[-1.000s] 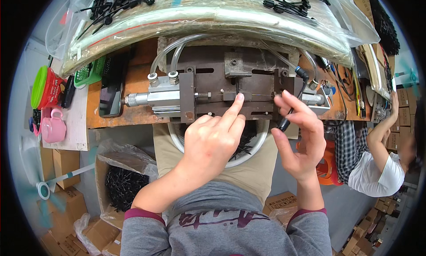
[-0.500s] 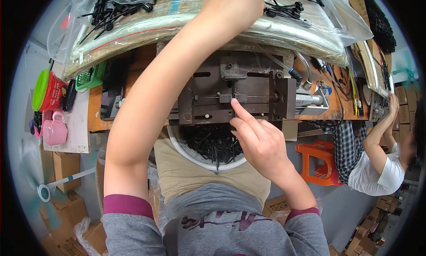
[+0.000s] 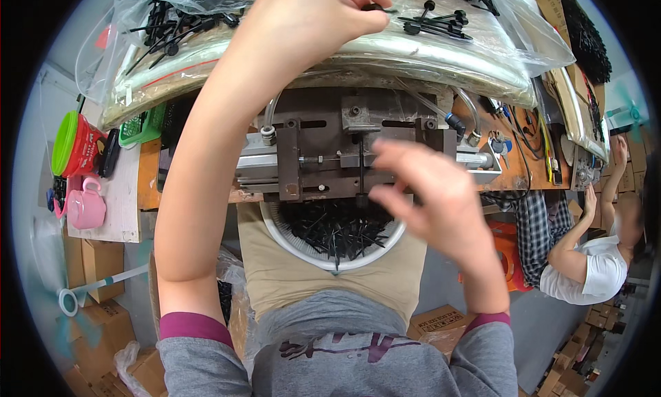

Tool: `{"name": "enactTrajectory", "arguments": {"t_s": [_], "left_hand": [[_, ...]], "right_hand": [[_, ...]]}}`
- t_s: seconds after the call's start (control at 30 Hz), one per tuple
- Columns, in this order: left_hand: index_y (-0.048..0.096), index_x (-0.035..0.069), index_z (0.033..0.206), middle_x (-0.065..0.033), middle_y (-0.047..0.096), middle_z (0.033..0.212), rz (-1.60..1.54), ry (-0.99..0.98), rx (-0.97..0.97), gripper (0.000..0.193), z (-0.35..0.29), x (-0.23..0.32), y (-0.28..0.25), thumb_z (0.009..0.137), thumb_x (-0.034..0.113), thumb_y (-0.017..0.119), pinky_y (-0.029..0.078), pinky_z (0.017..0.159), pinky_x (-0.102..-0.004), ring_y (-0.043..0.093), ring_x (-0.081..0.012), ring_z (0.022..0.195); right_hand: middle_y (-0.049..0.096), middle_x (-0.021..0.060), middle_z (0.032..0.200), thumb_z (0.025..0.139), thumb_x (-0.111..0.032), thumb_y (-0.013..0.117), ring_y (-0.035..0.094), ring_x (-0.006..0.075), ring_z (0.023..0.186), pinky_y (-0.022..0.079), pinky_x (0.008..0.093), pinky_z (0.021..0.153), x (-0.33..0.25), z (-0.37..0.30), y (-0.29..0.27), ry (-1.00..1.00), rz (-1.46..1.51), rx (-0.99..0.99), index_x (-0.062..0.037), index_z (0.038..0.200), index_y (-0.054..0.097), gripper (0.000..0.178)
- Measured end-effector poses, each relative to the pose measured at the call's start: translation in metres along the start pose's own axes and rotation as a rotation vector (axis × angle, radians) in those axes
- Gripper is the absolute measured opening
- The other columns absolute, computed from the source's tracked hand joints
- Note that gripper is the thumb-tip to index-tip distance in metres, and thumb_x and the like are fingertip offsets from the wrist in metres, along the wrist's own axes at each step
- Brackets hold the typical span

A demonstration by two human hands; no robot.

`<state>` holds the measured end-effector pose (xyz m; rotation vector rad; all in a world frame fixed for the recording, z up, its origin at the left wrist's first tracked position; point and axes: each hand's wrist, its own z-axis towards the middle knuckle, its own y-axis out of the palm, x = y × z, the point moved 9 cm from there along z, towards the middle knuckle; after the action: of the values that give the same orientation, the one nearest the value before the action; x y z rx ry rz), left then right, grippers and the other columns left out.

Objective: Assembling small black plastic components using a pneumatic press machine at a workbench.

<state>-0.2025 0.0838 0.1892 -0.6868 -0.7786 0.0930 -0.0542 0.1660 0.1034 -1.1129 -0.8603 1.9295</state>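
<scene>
At the top, over a plastic-covered stack, my left hand (image 3: 323, 18) is closed with its fingertips on a thin black piece (image 3: 372, 7), partly hidden by the fingers. My right hand (image 3: 437, 190), blurred by motion, is at the right of a dark metal fixture (image 3: 322, 125); its thumb and fingers are apart, with nothing seen between them. A slim black stem (image 3: 361, 164) stands lengthwise in the middle of the fixture, just left of my right fingertips. Whether they touch it I cannot tell. Below, a white round bin (image 3: 277, 240) holds many black stems.
Loose black round-headed stems (image 3: 437, 24) lie on the plastic-covered stack (image 3: 482, 80). Air cylinders (image 3: 258, 161) with tubes flank the fixture. At left are a pink mug (image 3: 87, 206) and a green basket (image 3: 141, 126). A co-worker (image 3: 585, 263) sits at right by an orange stool (image 3: 506, 256).
My left hand has moved left, drawing away from the pile with a black piece. My right hand has shifted right and its fingers have spread. The fixture's side blocks have moved apart from the middle.
</scene>
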Motion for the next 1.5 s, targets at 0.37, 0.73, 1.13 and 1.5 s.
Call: {"name": "enactTrajectory", "arguments": {"t_s": [0.37,0.73,1.13,1.5], "left_hand": [[0.074,0.002,0.097,-0.0128,0.068,0.125,-0.052,0.098,-0.070,0.026,-0.115,0.028,0.012,0.072,0.005,0.082,0.058,0.084,-0.0318,0.070,-0.0232,0.104],[0.069,0.001,0.095,-0.0153,0.065,0.128,0.161,0.085,-0.014,0.025,-0.183,0.015,0.063,0.073,0.006,0.079,0.058,0.077,-0.0350,0.069,-0.0270,0.095],[0.069,0.004,0.092,-0.0144,0.067,0.128,0.315,0.145,-0.057,0.025,-0.175,0.013,0.081,0.072,0.011,0.080,0.057,0.071,-0.0315,0.070,-0.0240,0.074],[0.068,0.001,0.117,-0.0157,0.066,0.129,-0.391,-0.246,-0.062,0.040,-0.173,-0.007,0.063,0.078,0.001,0.080,0.058,0.066,-0.0255,0.070,-0.0144,0.071]], "right_hand": [[0.070,0.0142,0.105,0.076,-0.003,0.070,0.065,0.0340,0.093,0.054,0.0411,0.084,0.088,0.144,-0.061,-0.261,-0.958,0.074,-0.0019,0.111,0.065,0.035],[0.071,0.0234,0.099,0.081,-0.014,0.066,0.068,0.0388,0.095,0.055,0.0455,0.084,0.099,0.183,-0.034,0.133,-0.711,-0.451,-0.0010,0.107,0.069,0.029],[0.069,0.0213,0.085,0.090,-0.024,0.067,0.067,0.0405,0.084,0.052,0.0472,0.074,0.073,0.192,-0.042,-0.033,-0.485,-0.229,0.0011,0.097,0.068,0.026],[0.063,0.0142,0.080,0.085,-0.013,0.074,0.061,0.0345,0.070,0.049,0.0385,0.063,0.001,0.072,-0.059,-0.270,-0.015,0.051,-0.0014,0.093,0.065,0.016]]}}
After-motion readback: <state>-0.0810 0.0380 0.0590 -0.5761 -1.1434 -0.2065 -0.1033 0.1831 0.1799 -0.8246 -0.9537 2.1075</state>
